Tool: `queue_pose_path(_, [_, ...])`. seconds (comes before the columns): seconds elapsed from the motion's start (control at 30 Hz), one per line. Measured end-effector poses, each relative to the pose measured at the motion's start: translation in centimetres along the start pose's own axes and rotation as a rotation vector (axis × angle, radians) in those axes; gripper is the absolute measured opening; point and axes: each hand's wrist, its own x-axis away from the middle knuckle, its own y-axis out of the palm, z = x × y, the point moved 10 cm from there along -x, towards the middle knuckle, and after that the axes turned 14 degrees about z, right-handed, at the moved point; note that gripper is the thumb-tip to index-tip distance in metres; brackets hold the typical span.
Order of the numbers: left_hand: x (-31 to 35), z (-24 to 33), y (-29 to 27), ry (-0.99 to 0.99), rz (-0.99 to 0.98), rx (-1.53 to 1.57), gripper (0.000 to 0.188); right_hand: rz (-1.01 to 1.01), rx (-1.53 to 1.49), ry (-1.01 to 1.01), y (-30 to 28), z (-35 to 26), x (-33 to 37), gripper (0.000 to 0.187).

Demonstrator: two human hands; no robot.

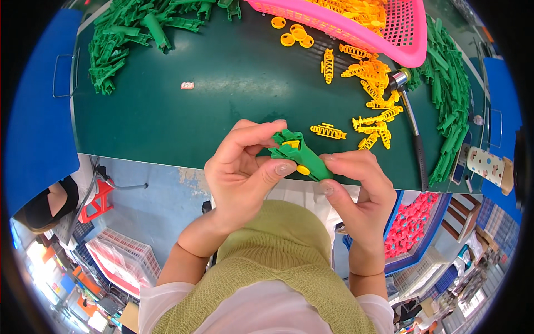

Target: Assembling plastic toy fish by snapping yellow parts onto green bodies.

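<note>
Above the table's near edge I hold a green plastic tube-like part point(310, 159) between both hands. Its flared, jagged end points up and left, with a bit of yellow plastic inside and a yellow round knob on its side. My left hand point(239, 167) grips the flared end between thumb and fingers. The plain end is pinched by the thumb and forefinger of my right hand point(359, 192). Just beyond lies a single yellow ribbed plastic piece point(328, 131). More yellow ribbed pieces point(375, 83) are heaped to the right, near several yellow round caps point(297, 33).
A pink basket point(411, 33) of yellow pieces stands at the far right. Beside it lies a black-handled hammer point(414, 125). Green parts are piled far left point(119, 42) and right point(445, 94). Below the table on the right sits a blue crate point(439, 225) of red pieces.
</note>
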Motion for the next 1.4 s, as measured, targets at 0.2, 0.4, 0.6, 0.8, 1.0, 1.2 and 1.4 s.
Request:
queue_pose_path(0.2, [0.1,-0.3,-0.3,-0.003,0.010,-0.001,0.047,-0.016,-0.031,-0.043,0.7,0.3,-0.1,0.032])
queue_pose_path(0.4, [0.3,-0.8,0.9,-0.113,0.032,0.102,0.054,-0.021,-0.276,0.042,1.5,0.8,0.3,0.036])
queue_pose_path(0.6, [0.9,-1.0,1.0,-0.082,-0.073,0.121,0.046,0.017,-0.136,-0.173,1.1,-0.4,0.3,0.034])
queue_pose_path(0.8, [0.7,0.6,1.8,0.030,-0.174,-0.111,0.041,0.003,-0.335,0.030,1.3,1.0,0.7,0.035])
queue_pose_path(1.0, [0.1,1.7,2.0,0.186,-0.175,-0.370,0.036,0.014,-0.008,-0.111,1.1,-0.5,-0.8,0.036])
queue_pose_path(1.2, [0.8,3.0,3.4,0.399,-0.301,-0.509,0.026,-0.063,0.016,-0.394,1.5,-4.0,-0.7,0.038])
queue_pose_path(1.4, [1.2,3.6,3.7,0.506,-0.304,-0.636,0.022,0.001,-0.039,-0.458,1.2,-4.6,-0.5,0.037])
